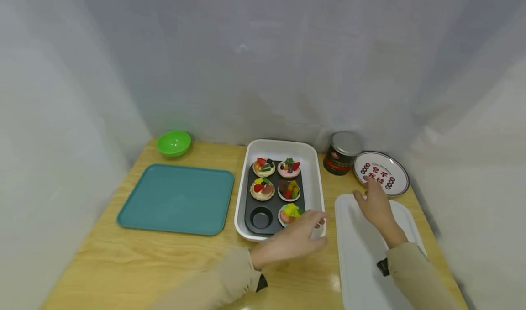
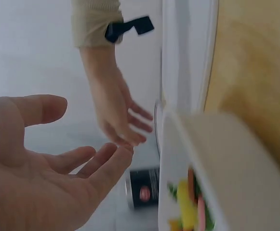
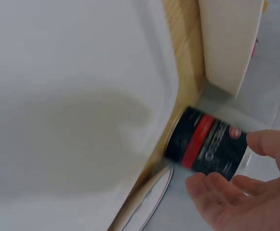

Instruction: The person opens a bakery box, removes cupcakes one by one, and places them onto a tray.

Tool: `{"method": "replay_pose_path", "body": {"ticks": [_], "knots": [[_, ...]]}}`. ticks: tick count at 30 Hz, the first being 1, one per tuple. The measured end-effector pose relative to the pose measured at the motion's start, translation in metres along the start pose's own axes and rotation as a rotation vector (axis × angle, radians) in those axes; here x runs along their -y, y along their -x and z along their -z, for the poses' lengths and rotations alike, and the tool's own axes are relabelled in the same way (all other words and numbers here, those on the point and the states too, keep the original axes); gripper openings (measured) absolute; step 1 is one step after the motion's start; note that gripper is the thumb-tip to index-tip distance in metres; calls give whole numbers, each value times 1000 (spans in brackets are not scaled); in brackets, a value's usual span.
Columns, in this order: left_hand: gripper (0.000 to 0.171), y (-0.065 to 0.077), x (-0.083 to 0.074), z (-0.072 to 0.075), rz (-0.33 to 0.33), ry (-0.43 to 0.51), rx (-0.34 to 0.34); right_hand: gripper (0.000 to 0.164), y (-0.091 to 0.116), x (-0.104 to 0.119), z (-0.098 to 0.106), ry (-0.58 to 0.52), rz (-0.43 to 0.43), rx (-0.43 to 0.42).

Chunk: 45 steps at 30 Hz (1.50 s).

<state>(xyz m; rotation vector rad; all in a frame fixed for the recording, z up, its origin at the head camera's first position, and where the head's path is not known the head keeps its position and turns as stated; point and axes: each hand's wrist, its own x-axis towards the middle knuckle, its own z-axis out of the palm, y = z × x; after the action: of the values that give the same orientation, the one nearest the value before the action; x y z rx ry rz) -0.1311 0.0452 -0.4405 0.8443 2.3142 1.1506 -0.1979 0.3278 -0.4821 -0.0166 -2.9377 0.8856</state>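
My left hand [image 1: 291, 239] hovers over the near right corner of a white bin [image 1: 315, 186], its fingers relaxed and holding nothing. Inside the bin lies a dark muffin pan [image 1: 271, 207] with several fruit tarts [image 1: 262, 189] in its cups; the near left cup has none. My right hand [image 1: 376, 207] hangs above a white tray [image 1: 357, 255], fingers loosely bent, nothing in them. Beyond it stand a round plate [image 1: 384, 166] with red characters and a black coffee can [image 1: 341, 157] with a silver lid. In the right wrist view the can [image 3: 207, 142] appears just past the fingertips, apparently apart from them.
A teal tray [image 1: 176, 200] lies on the left of the wooden table [image 1: 164, 264]. Behind it, near the back edge, sits a green bowl [image 1: 174, 143]. Pale curtain-like walls [image 1: 263, 72] close off the back and both sides.
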Motion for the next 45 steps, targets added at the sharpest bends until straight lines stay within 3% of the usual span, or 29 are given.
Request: {"method": "replay_pose_path", "body": {"ticks": [8,11,15,19,25,30,36,45], "knots": [[58,-21,33,65,34,32,-111,69,-36,22,-35,-102,-33,141],[59,-32,50,88,65,-15,-181,72,-45,29,-43,-199,-74,203],[60,-44,69,117,166,-84,-269,75,-57,37,-51,-310,-148,256],[63,-54,81,135,276,-98,-281,72,-66,41,-56,-297,-172,261],[70,-69,91,142,370,-115,-219,59,-71,49,-64,-286,-170,191],[75,-78,94,142,434,-146,-194,50,-71,56,-72,-305,-178,184],[81,-84,101,139,512,-255,-171,39,-71,59,-76,-323,-157,186],[60,-96,115,131,535,-450,-201,41,-76,59,-74,-322,-138,195]]}}
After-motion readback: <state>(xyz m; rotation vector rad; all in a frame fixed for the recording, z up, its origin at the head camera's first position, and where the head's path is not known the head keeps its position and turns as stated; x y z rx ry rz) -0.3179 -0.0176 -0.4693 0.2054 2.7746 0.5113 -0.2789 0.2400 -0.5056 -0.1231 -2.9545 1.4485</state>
